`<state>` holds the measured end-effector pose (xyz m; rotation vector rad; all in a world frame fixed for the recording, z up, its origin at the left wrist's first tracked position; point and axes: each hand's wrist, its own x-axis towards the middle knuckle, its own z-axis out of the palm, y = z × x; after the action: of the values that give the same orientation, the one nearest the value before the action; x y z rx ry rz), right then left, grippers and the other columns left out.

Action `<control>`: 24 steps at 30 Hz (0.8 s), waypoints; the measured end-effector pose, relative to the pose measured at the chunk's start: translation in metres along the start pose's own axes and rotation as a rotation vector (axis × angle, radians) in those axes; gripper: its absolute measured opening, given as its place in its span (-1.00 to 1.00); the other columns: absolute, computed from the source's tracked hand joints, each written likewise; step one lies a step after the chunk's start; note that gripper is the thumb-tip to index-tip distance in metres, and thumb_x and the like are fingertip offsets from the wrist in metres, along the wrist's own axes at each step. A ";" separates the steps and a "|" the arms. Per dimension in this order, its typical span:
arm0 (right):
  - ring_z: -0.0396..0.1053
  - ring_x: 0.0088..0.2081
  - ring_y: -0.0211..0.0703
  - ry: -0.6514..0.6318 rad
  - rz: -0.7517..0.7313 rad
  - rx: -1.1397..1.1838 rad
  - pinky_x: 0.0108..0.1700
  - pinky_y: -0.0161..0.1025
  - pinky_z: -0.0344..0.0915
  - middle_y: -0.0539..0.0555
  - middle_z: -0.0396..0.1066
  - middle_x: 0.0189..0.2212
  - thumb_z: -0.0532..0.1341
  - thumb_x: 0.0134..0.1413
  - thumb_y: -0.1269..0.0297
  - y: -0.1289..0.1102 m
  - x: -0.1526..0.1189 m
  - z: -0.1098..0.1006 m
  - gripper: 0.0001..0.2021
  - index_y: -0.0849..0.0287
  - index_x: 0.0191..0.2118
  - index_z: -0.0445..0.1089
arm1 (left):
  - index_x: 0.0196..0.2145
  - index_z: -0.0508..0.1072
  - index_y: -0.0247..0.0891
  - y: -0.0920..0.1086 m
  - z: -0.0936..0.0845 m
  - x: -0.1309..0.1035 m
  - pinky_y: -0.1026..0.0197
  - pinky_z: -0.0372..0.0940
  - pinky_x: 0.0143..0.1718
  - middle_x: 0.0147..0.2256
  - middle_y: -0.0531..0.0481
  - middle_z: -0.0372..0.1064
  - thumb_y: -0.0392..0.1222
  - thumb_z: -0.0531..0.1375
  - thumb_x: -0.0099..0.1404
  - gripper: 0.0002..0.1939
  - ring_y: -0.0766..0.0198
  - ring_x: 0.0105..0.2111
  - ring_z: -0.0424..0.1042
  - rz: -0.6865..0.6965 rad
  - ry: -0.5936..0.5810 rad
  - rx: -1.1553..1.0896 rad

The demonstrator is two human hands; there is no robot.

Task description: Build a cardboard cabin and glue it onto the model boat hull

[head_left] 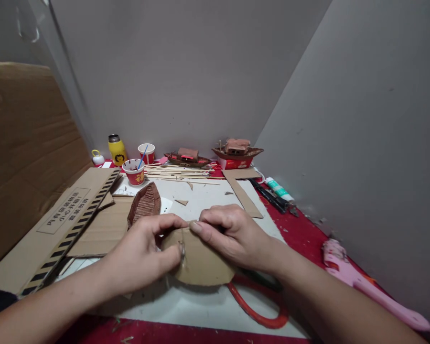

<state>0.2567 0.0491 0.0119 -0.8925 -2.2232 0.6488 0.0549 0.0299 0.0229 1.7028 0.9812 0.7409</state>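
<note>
A rounded piece of brown cardboard [204, 263] is held up between both hands over the white work board [186, 306]. My left hand [152, 251] pinches its left side, thumb on the near face. Along the top edge my right hand [232, 234] grips it with the thumb and bent fingers. Below the cardboard shows a red-orange loop handle [258, 310], probably of scissors; the rest of that tool is mostly covered. Just beyond my left hand lies a small brown ribbed boat hull [145, 205].
Two model boats [188, 156] [237, 150] stand at the back by thin wooden sticks [179, 171]. Paper cups [134, 176] and a yellow bottle [117, 150] are back left. Cardboard sheets [68, 210] lie left; a pink glue gun [365, 282] lies right, along the wall.
</note>
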 end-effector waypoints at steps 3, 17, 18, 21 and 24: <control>-0.06 -0.59 -0.37 -0.023 0.078 0.017 -0.52 -0.32 -0.07 -0.13 -0.06 -0.66 0.06 0.27 0.16 0.001 0.000 0.001 -0.57 0.13 -0.61 -0.02 | -0.15 0.55 -0.19 -0.001 -0.001 -0.002 0.26 0.27 -0.28 -0.32 0.01 0.47 -0.39 0.15 0.19 -0.69 0.25 -0.32 0.41 0.201 0.026 0.321; 0.02 -0.60 -0.36 -0.017 0.001 -0.041 -0.51 -0.32 0.00 -0.12 0.03 -0.67 0.08 0.28 0.16 0.001 -0.001 0.000 -0.58 0.13 -0.61 0.10 | -0.36 0.39 -0.27 -0.008 0.004 0.002 0.29 0.24 -0.38 -0.41 0.05 0.37 -0.32 0.13 0.21 -0.95 0.30 -0.40 0.33 -0.053 -0.119 -0.059; 0.11 -0.56 -0.33 0.029 -0.024 -0.096 -0.47 -0.32 0.07 -0.09 0.14 -0.64 0.10 0.27 0.17 0.000 -0.001 -0.001 -0.64 0.14 -0.56 0.18 | -0.37 0.36 -0.26 -0.009 0.005 0.003 0.30 0.24 -0.39 -0.42 0.07 0.36 -0.32 0.14 0.20 -0.98 0.32 -0.42 0.31 -0.076 -0.101 -0.126; 0.35 -0.17 -0.06 0.218 -0.121 -0.314 -0.12 -0.13 0.26 0.15 0.43 -0.25 0.20 0.18 0.22 -0.006 -0.003 -0.001 -0.83 0.19 -0.18 0.37 | -0.37 0.36 -0.26 -0.012 0.005 0.007 0.35 0.21 -0.42 -0.45 0.11 0.33 -0.31 0.19 0.17 -0.95 0.37 -0.45 0.28 -0.086 0.054 -0.234; 0.27 0.01 0.12 0.333 -0.204 -0.526 0.04 0.06 0.22 0.30 0.36 -0.03 0.25 0.11 0.25 -0.015 -0.007 0.005 -0.63 0.27 0.02 0.31 | -0.38 0.40 -0.26 -0.012 0.005 0.009 0.36 0.21 -0.45 -0.48 0.12 0.33 -0.28 0.25 0.13 -0.92 0.38 -0.48 0.27 -0.073 0.224 -0.267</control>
<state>0.2507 0.0332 0.0151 -0.9216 -2.1615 -0.1865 0.0597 0.0375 0.0105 1.3671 1.0401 0.9830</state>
